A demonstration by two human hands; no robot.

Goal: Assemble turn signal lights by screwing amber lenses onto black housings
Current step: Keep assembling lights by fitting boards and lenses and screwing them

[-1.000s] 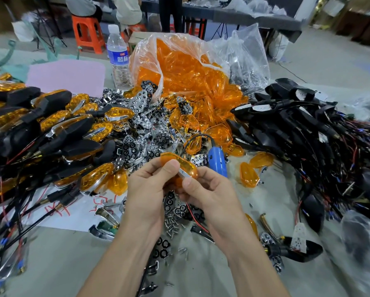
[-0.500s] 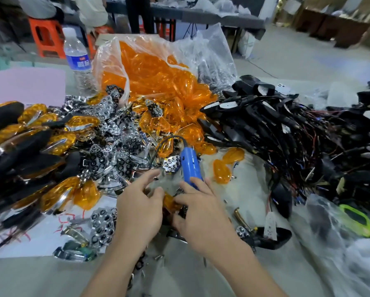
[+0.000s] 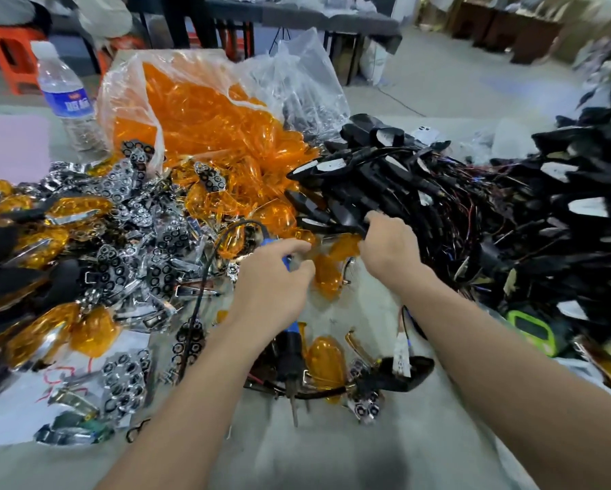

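Amber lenses (image 3: 205,111) were seen heaped in a bag (image 3: 297,76) and black housings (image 3: 385,164) piled unassembled at the right, with finished lights (image 3: 38,238) stacked left; one housing (image 3: 346,217) was gripped by the right hand (image 3: 388,249), and a blue screwdriver (image 3: 292,334) was clasped in the left hand (image 3: 272,288).

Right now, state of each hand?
Left hand: fingers curled over blue plastic screwdriver; grip cannot be told.
Right hand: gripping black plastic housing.

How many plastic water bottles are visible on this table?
1. The water bottle stands upright at the far left, beside the bag of amber lenses. Others may lie hidden among the heaped parts.
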